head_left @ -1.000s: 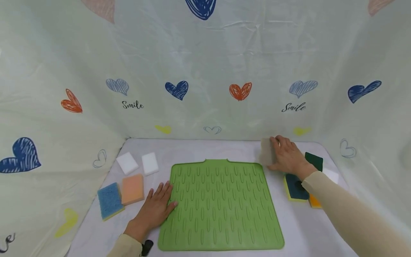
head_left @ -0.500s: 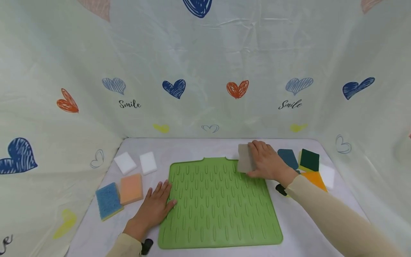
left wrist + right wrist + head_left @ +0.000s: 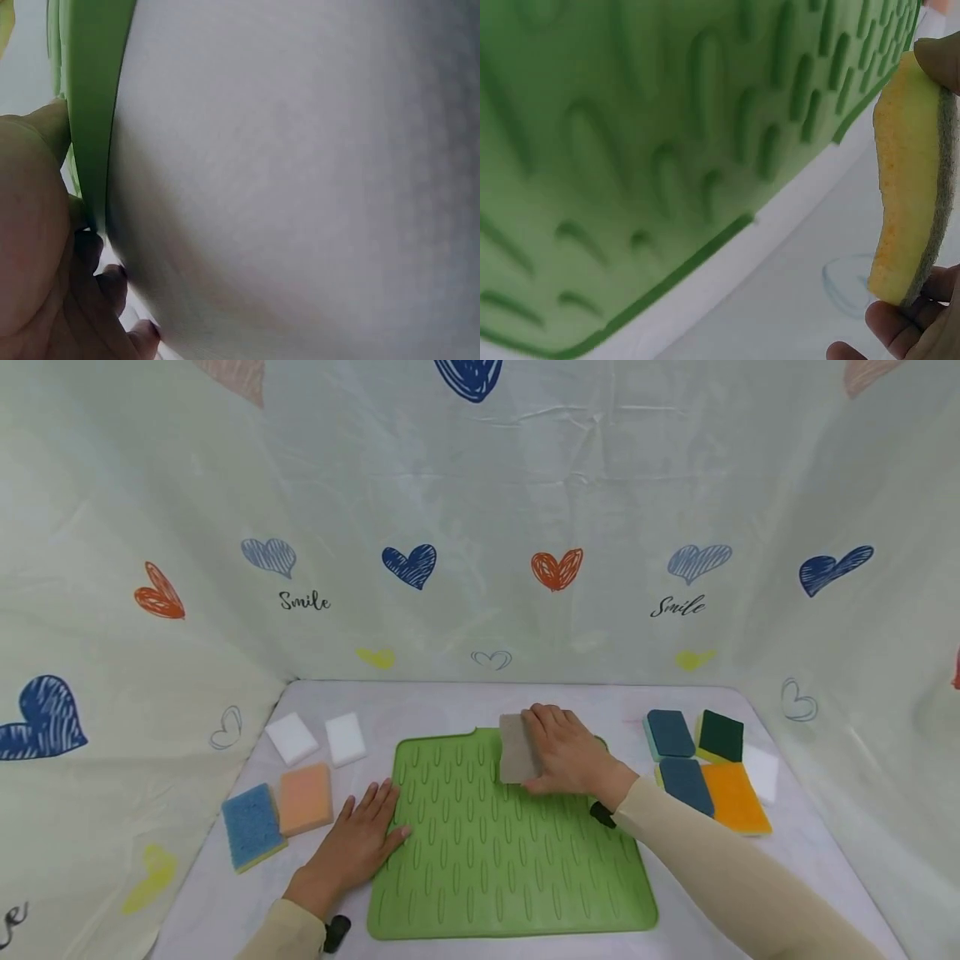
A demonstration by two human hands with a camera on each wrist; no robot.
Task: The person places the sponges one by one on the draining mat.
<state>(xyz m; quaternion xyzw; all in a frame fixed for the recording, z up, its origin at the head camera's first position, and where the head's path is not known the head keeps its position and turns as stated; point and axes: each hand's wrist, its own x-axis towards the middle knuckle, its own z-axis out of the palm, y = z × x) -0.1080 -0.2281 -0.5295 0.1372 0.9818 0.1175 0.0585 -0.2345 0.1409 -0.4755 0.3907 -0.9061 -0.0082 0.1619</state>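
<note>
My right hand [image 3: 568, 753] grips a sponge [image 3: 517, 750] with a grey top, thumb at one edge and fingers at the opposite edge. In the right wrist view that sponge [image 3: 909, 180] shows a yellow foam side and a thin grey layer, held apart from the mat. Below it lies the green ribbed mat [image 3: 510, 860], over whose upper middle the hand hovers. My left hand [image 3: 356, 839] rests flat at the mat's left edge, fingers spread, thumb on the mat. From the left wrist, the mat's green edge [image 3: 94, 97] shows beside the thumb.
Left of the mat lie a blue sponge [image 3: 253, 827], a peach sponge [image 3: 306, 799] and two white foam pads [image 3: 346, 740]. On the right sit two slate-blue sponges [image 3: 670, 732], a dark green sponge [image 3: 722, 737], an orange sponge [image 3: 735, 797] and a white pad [image 3: 761, 772]. A heart-patterned curtain [image 3: 480, 485] hangs behind.
My right hand has carried the grey-topped sponge leftward from beside the mat's upper right corner to above its upper middle. The sponges on the right have come into view. My left hand stays put.
</note>
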